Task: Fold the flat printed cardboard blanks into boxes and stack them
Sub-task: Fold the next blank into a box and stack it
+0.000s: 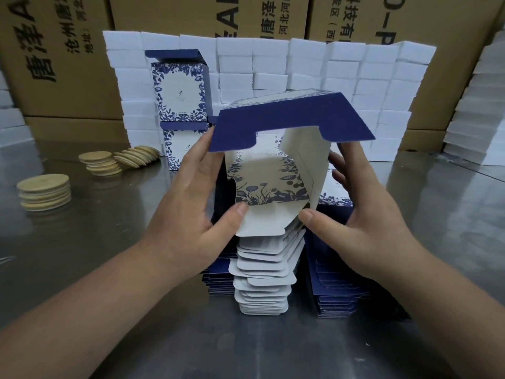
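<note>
A blue-and-white floral cardboard blank (pixel 273 170) is partly opened into a tube above the pile, its dark blue flap (pixel 295 120) tilted up toward me. My left hand (pixel 188 203) grips its left side, thumb on the lower white flap. My right hand (pixel 355 214) grips the right side, thumb at the lower right corner. Beneath lies the stack of flat blanks (pixel 262 280). Two folded boxes (pixel 180 88) stand one on the other at the back left.
Wooden discs (pixel 45 192) lie in piles on the steel table (pixel 95 242) at the left, with more discs (pixel 120 160) behind. A wall of white foam blocks (pixel 355 75) lines the back, brown cartons (pixel 68 50) behind it.
</note>
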